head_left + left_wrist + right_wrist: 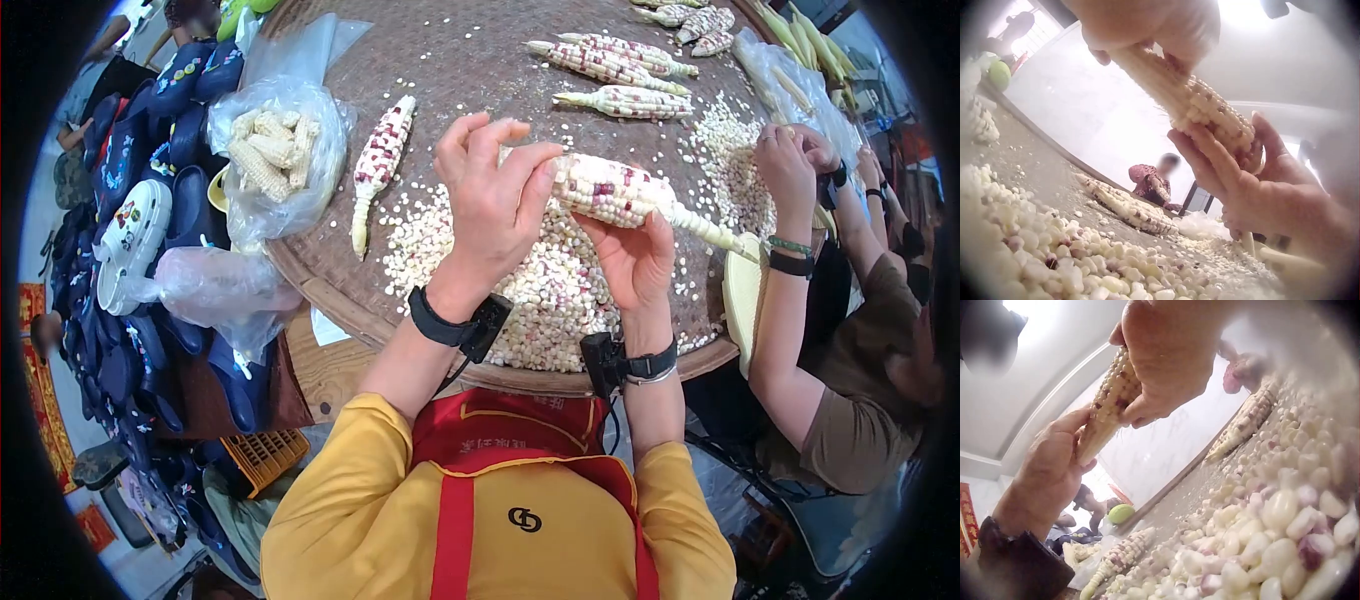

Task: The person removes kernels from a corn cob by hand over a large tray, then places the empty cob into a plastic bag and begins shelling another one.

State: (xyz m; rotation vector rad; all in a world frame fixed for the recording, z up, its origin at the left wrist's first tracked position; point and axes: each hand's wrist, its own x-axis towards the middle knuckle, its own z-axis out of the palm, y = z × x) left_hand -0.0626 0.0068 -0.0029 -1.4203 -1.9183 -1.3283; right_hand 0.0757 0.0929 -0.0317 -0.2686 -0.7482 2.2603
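A corn cob [612,190] with white and dark red kernels is held in the air above a heap of loose kernels [545,290]. My left hand [492,195] pinches its left end with thumb and fingers. Around the middle, from below, my right hand [637,255] grips it, the thumb on the near side. In the left wrist view part of the cob [1216,115] is stripped of kernels near the left hand [1154,25], while the right hand [1266,194] supports the kernelled part. The right wrist view shows both hands on the cob [1110,400].
The round woven tray [440,50] also bears one cob [383,160] at left and several cobs [620,68] at the back. Left of it are a bag of bare cobs [272,150] and blue clogs [120,350]. Another person's hands [790,160] work at the right.
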